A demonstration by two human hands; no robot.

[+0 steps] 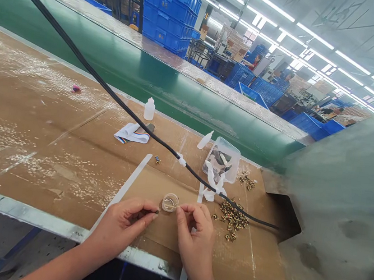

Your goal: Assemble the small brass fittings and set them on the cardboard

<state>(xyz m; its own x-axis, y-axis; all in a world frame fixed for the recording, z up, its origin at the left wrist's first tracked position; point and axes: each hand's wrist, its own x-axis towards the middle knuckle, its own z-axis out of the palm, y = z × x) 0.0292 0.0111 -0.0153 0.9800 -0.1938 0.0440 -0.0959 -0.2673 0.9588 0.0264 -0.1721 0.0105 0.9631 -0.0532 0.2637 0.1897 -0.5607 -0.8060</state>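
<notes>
A small clear round dish (170,203) stands on the cardboard between my two hands. My left hand (125,223) is closed in a pinch on a tiny dark-and-gold metal part (157,212), just left of the dish. On the other side my right hand (198,232) pinches a thin pale stick (175,206), whose far end reaches over the dish; whether it touches the contents I cannot tell. To the right of that hand lies a loose pile of small gold-coloured metal parts (233,218).
A black cable (111,92) crosses diagonally over the cardboard-covered bench (76,176). Toward the back are a white bottle (149,109), a smaller dropper bottle (205,140), a striped ribbon (132,133) and a clear plastic tub (234,159). A metal panel (341,213) rises at the right.
</notes>
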